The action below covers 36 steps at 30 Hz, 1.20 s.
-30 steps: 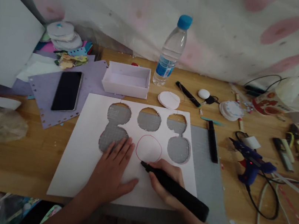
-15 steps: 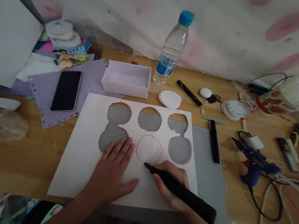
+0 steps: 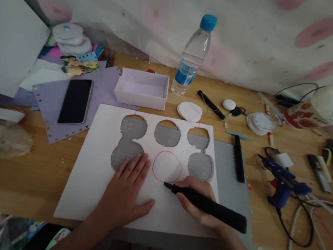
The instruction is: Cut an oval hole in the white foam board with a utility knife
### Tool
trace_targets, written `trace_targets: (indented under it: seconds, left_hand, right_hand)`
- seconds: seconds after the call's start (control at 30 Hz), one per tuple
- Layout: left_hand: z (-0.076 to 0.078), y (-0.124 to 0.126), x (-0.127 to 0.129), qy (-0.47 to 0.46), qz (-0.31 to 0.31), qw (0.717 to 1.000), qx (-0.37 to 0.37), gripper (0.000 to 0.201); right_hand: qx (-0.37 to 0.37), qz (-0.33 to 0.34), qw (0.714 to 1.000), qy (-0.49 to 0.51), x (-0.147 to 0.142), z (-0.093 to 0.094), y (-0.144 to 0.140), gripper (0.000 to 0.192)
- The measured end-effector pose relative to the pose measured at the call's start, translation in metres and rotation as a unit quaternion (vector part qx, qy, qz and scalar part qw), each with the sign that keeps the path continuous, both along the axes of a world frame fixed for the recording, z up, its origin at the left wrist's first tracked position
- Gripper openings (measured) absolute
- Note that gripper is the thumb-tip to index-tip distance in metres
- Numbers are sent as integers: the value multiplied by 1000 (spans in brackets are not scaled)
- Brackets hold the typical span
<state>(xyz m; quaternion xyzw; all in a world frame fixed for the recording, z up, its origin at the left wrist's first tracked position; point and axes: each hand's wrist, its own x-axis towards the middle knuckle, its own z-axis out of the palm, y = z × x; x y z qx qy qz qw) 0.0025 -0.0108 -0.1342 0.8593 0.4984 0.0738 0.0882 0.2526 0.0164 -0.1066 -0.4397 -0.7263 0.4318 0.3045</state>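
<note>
My left hand [image 3: 126, 196] lies flat on a white foam board [image 3: 89, 180], fingers stretched out, their tips over the edge of a round cut-out. In my right hand [image 3: 197, 202] is a thick black pen-shaped tool [image 3: 213, 209] with a narrow dark tip; whether that tip is a blade cannot be made out. The tip meets the board at the bottom edge of a red drawn circle [image 3: 167, 166]. Several rough round holes surround the circle above and to both sides. Through them a grey cutting mat [image 3: 231, 205] and some table show.
Behind the board stand a white open box [image 3: 141, 96] and a water bottle [image 3: 192, 58]. White discs [image 3: 189, 111] lie by the bottle. On the left is a phone [image 3: 75, 101] on purple paper. A blue glue gun [image 3: 283, 182] with cables lies right, near a black stick-like piece [image 3: 238, 159].
My right hand and the black tool have shifted slightly right along the circle's lower edge, and the tool's back end has swung up. My left hand stays in place.
</note>
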Motion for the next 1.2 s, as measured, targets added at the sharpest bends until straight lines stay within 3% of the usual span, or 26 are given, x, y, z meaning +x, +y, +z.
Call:
trace_targets:
  seconds: [0.13, 0.33, 0.6, 0.73, 0.93, 1.2]
  left_hand:
    - [0, 0, -1, -7, -2, 1000, 8, 91]
    - [0, 3, -7, 6, -20, 1000, 16, 89]
    - [1, -1, 3, 11, -13, 1000, 25, 87]
    - [8, 1, 1, 10, -10, 999, 29, 77]
    - [6, 12, -4, -3, 17, 999, 43, 83]
    - [-3, 14, -3, -16, 22, 999, 20, 82]
  right_hand:
    - [12, 3, 1000, 16, 7, -10, 2, 10]
    - [-40, -96, 991, 87, 11, -8, -15, 22]
    - [-137, -211, 960, 121, -7, -13, -24, 28]
    - [-128, -206, 961, 132, -16, -8, -24, 25]
    - [5, -143, 990, 15, -29, -3, -22, 25]
    - [170, -28, 981, -92, -40, -17, -9, 22]
